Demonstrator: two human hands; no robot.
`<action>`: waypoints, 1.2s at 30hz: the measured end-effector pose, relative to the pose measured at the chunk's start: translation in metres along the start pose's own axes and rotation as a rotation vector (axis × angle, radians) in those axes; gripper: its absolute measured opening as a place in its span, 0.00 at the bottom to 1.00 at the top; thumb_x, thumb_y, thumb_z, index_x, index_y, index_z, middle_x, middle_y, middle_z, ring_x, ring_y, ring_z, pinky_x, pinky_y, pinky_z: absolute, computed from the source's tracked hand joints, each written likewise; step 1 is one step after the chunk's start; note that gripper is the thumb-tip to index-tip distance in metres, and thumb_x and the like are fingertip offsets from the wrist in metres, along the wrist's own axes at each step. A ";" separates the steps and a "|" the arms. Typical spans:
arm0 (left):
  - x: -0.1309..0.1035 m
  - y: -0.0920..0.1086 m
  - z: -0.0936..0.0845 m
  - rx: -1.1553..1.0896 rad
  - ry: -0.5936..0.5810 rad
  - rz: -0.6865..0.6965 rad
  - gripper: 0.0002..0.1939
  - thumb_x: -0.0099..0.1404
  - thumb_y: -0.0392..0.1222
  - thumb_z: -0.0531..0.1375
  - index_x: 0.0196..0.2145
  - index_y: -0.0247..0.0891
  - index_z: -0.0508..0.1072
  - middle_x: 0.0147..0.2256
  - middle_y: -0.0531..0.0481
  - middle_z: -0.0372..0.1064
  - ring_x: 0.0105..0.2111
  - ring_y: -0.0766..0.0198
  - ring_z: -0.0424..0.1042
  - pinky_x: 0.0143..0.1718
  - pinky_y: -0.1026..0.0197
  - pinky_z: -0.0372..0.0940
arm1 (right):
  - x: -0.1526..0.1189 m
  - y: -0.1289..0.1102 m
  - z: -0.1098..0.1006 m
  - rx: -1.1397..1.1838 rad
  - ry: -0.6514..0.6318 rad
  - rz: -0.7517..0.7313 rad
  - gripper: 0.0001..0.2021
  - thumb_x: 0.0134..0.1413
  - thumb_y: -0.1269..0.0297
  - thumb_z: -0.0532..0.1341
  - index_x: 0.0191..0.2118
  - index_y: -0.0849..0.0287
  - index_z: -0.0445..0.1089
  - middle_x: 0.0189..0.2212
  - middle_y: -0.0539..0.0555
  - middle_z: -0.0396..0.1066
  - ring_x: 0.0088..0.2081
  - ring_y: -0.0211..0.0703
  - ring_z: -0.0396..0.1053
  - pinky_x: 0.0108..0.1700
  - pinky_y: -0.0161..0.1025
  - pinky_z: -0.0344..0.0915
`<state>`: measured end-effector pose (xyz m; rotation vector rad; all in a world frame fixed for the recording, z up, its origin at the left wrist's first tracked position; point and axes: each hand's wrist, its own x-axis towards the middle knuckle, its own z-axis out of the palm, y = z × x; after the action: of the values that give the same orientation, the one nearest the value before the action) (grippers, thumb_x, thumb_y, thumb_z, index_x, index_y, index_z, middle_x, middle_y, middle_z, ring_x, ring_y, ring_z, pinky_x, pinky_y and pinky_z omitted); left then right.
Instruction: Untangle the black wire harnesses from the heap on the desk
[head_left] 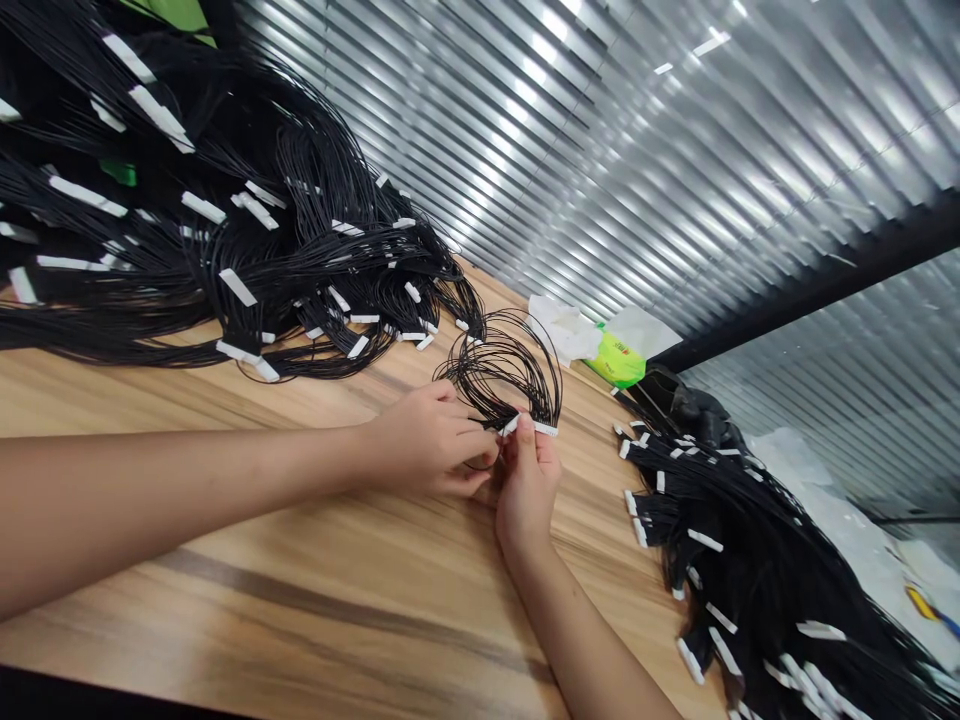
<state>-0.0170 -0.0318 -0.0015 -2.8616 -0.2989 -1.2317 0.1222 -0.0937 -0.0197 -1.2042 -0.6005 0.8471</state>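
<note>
A wire harness (499,365) of thin black wires, looped over on itself, lies on the wooden table in front of me. Its white connectors (546,430) come together at the near side of the loop. My right hand (529,480) pinches the white connectors between thumb and fingers. Just to the left, my left hand (442,440) has curled fingers closed at the black wires beside the connector. Its fingertips partly hide what they grip, but wires run into them.
A large heap of black harnesses (300,240) with white connectors covers the back left. Another pile (750,560) lies at the right. A green-and-white packet (619,358) stands by the corrugated metal wall (540,130). A yellow-and-blue tool (922,603) lies far right.
</note>
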 end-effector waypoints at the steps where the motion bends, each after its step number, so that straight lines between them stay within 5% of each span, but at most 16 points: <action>1: -0.001 0.001 0.000 0.005 -0.005 0.035 0.05 0.62 0.42 0.58 0.31 0.40 0.71 0.25 0.58 0.73 0.26 0.70 0.67 0.32 0.59 0.51 | 0.000 0.000 0.000 0.014 0.009 0.015 0.17 0.46 0.49 0.66 0.29 0.59 0.66 0.20 0.45 0.65 0.23 0.34 0.62 0.27 0.33 0.60; 8: 0.000 0.004 -0.004 -0.021 -0.156 0.272 0.12 0.70 0.34 0.51 0.39 0.44 0.73 0.36 0.55 0.76 0.38 0.68 0.70 0.43 0.59 0.57 | -0.006 -0.004 0.004 0.001 0.007 0.032 0.18 0.44 0.48 0.66 0.29 0.59 0.66 0.20 0.45 0.67 0.22 0.34 0.64 0.24 0.33 0.60; 14: 0.004 0.010 -0.007 -0.152 -0.182 0.462 0.10 0.66 0.35 0.54 0.30 0.43 0.73 0.30 0.54 0.75 0.32 0.67 0.69 0.44 0.61 0.63 | -0.008 -0.006 0.006 -0.013 -0.007 0.035 0.18 0.46 0.48 0.65 0.31 0.59 0.67 0.20 0.45 0.66 0.22 0.34 0.63 0.25 0.33 0.61; 21: 0.000 0.013 -0.003 -0.316 -0.250 0.370 0.12 0.63 0.37 0.58 0.45 0.40 0.72 0.35 0.52 0.76 0.33 0.65 0.71 0.41 0.61 0.65 | -0.007 -0.009 0.006 -0.037 -0.040 -0.020 0.18 0.46 0.47 0.65 0.33 0.59 0.70 0.23 0.46 0.67 0.23 0.33 0.61 0.28 0.34 0.62; 32: -0.001 0.010 0.002 -0.294 -0.314 0.361 0.03 0.62 0.40 0.60 0.34 0.40 0.73 0.29 0.54 0.75 0.33 0.66 0.71 0.42 0.60 0.62 | -0.005 -0.007 0.006 -0.033 -0.005 -0.005 0.18 0.45 0.48 0.65 0.32 0.59 0.70 0.22 0.46 0.66 0.24 0.34 0.61 0.27 0.33 0.61; 36: -0.004 0.004 0.000 -0.150 -0.163 0.223 0.15 0.68 0.48 0.54 0.28 0.39 0.73 0.25 0.53 0.74 0.25 0.67 0.70 0.29 0.61 0.59 | 0.000 -0.004 0.002 -0.044 0.016 -0.062 0.15 0.48 0.50 0.63 0.31 0.59 0.68 0.21 0.45 0.63 0.24 0.34 0.61 0.29 0.33 0.61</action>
<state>-0.0187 -0.0358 -0.0038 -3.0231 0.1144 -1.0254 0.1212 -0.0934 -0.0153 -1.2252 -0.6434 0.7752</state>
